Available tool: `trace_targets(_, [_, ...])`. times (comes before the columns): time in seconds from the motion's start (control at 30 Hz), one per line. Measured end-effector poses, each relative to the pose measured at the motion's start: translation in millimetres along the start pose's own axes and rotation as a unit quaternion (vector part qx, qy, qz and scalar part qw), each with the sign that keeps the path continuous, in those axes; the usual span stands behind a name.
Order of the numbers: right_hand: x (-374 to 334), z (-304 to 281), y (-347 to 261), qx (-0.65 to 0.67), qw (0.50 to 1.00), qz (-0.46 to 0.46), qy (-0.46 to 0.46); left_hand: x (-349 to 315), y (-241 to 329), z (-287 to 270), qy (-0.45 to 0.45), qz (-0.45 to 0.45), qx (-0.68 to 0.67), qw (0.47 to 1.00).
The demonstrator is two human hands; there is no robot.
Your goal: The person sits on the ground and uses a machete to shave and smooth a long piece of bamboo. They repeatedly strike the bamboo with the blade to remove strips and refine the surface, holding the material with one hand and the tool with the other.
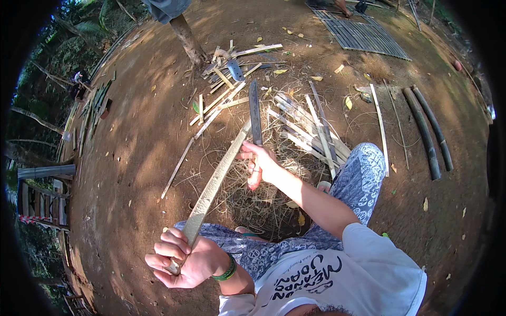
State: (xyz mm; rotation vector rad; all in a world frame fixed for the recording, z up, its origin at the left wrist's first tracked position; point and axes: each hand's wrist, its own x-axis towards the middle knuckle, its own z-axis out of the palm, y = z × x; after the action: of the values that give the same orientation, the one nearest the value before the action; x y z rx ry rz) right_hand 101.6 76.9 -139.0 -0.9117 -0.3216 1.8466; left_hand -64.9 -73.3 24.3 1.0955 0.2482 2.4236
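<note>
My left hand (184, 258), with a green band at its wrist, is closed around the lower end of a long pale bamboo strip (211, 187). The strip slants up and to the right, its far end beside the blade of a large knife (254, 113). Closed round the reddish handle of that knife is my right hand (259, 160), with the dark blade pointing away from me. The strip's upper part passes close by my right fingers; whether they touch it I cannot tell. Thin curled shavings (237, 200) lie on the ground below both hands.
Split bamboo strips (303, 124) lie beyond my right knee, and more pale sticks (224, 100) are heaped near a post (188, 39). Two dark poles (421, 131) rest at the right. A slatted bamboo panel (363, 37) lies at the far right, by another person's limb.
</note>
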Motion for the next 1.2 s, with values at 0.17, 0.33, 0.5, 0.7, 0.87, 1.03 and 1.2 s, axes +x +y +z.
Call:
trace_targets(0.17, [7.2,8.0,-49.7,-0.023,0.997,-0.067,-0.008,-30.3,3.5,9.7,0.002,-0.063,0.101,0.993])
trace_targets(0.33, [13.3,3.9,-112.0,-0.063,0.987,-0.145,-0.007,-60.0,22.8,-34.6,-0.147,-0.267,0.21,0.929])
trace_targets(0.5, [4.8,0.7,-140.2,-0.114,0.968,-0.222,0.003,-52.5,14.1,-61.0,-0.243,-0.563,0.119,0.781])
trace_targets(0.7, [4.6,-3.0,-127.4,-0.17,0.947,-0.27,0.024,-44.0,-40.4,-53.8,-0.226,-0.675,0.15,0.686])
trace_targets(0.87, [7.9,-0.8,-128.9,-0.259,0.91,-0.323,0.023,-53.7,-78.3,-38.0,-0.177,-0.641,0.269,0.697])
trace_targets(1.03, [8.4,-14.0,-164.9,-0.411,0.82,-0.399,0.0,-60.0,-104.0,-30.5,-0.16,-0.612,0.225,0.741])
trace_targets(1.2, [-9.4,-11.9,-190.7,-0.604,0.69,-0.398,0.02,-55.2,-118.7,-18.0,-0.115,-0.602,0.158,0.774])
